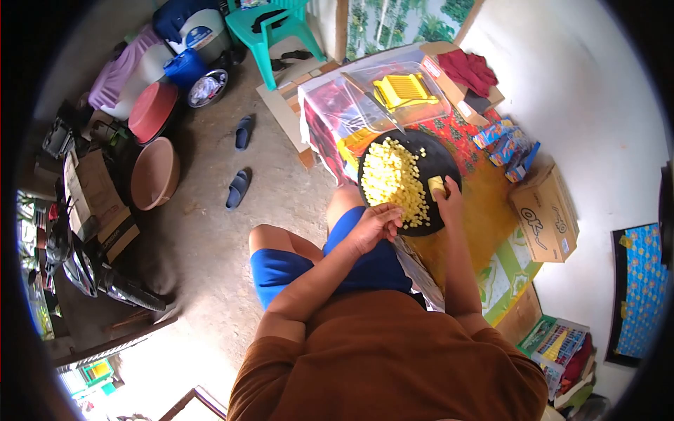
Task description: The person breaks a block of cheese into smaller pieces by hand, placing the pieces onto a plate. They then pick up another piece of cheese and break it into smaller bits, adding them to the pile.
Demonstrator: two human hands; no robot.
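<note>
A round black board rests beside my legs, bearing a heap of small pale-yellow cubes that look like diced potato. At the board's right side, my right hand grips a larger pale-yellow chunk. My left hand hovers over the near edge of the cubes with its fingers pinched together; whatever they hold, if anything, is hidden. Beyond the board, a knife lies with its tip towards the cubes. Near it is a yellow slotted slicer in a clear plastic tray.
Around the board spreads a patterned cloth. An open carton with dark red cloth, blue packets and a cardboard box stand to the right. Slippers, basins and a green chair are on the left.
</note>
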